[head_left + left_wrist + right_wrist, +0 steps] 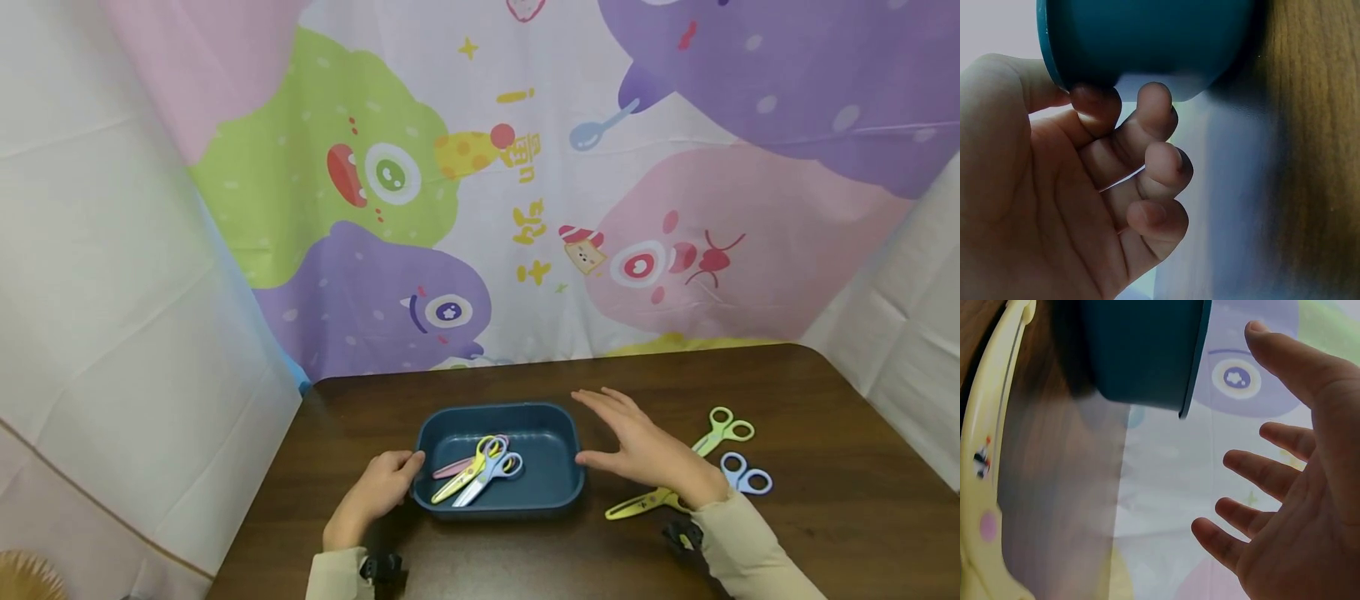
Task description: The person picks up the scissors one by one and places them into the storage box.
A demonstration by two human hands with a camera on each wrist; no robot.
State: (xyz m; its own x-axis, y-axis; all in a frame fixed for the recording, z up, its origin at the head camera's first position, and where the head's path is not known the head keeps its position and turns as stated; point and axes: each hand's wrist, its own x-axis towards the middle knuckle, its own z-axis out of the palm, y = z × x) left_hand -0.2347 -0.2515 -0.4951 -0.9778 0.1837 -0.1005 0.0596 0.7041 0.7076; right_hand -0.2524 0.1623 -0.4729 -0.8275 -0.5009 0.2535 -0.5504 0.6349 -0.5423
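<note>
A dark teal plastic basin (543, 471) sits on the table, holding pink scissors (450, 469), yellow scissors (467, 479) and blue scissors (487, 475) that overlap on its left side. At the left end, my left hand (378, 487) pinches the rim between thumb and index finger. The other fingers (1169, 165) curl loosely below, as the left wrist view shows. By the right end is my right hand (645, 446), its fingers spread and holding nothing. A gap separates it from the basin wall (1147, 350) in the right wrist view.
Right of the basin lie green scissors (722, 429), blue scissors (745, 475) and yellow scissors (641, 503), partly hidden by the right wrist. The brown wooden table (510, 558) ends at a cartoon-printed curtain (525, 317) behind.
</note>
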